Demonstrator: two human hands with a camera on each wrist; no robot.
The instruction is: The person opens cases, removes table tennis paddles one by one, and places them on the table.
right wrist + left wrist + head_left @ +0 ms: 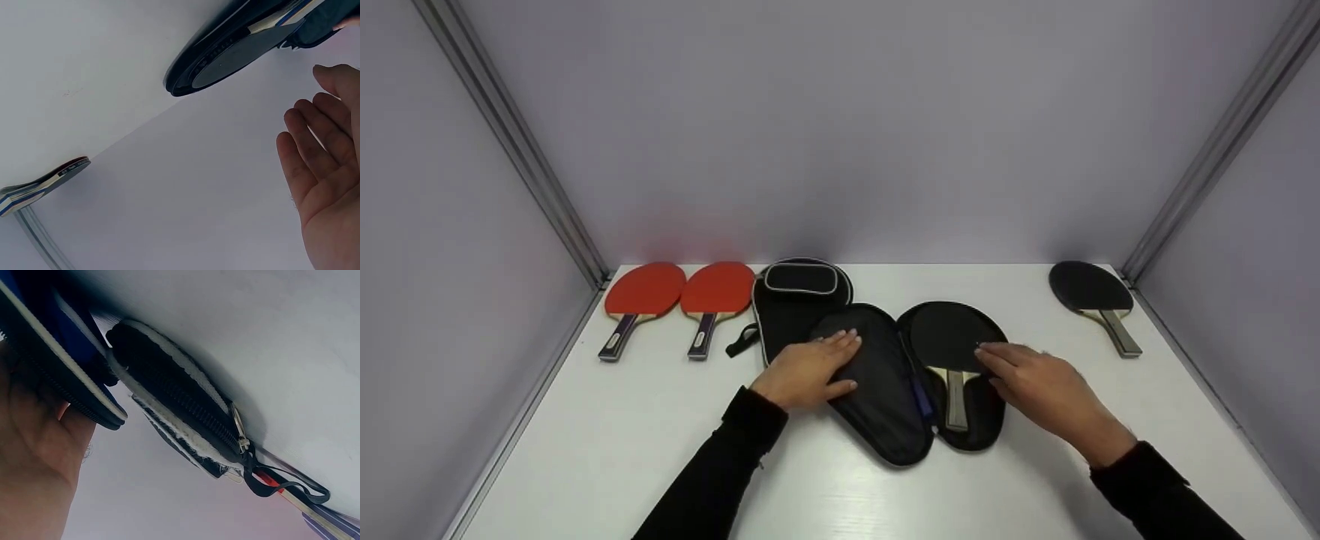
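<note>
A black paddle case lies unfolded, its lid [881, 397] on the left and its other half [986, 431] on the right. In that right half lies a table tennis paddle [949, 337] with black rubber up and its handle toward me. My left hand [802, 373] rests on the lid with straight fingers; the left wrist view shows the palm against the lid beside its zipper edge [62, 377]. Over the paddle's right edge hovers my right hand [1046, 386], its fingers loosely extended. In the right wrist view that hand [332, 152] holds nothing.
A second black case [780, 322] with a small front pocket lies behind the lid, partly covered by it. Two red paddles, one far left [645, 291] and one beside the case [718, 289], lie along the back. Another black paddle [1089, 286] lies at the back right. Walls [840, 135] enclose the table.
</note>
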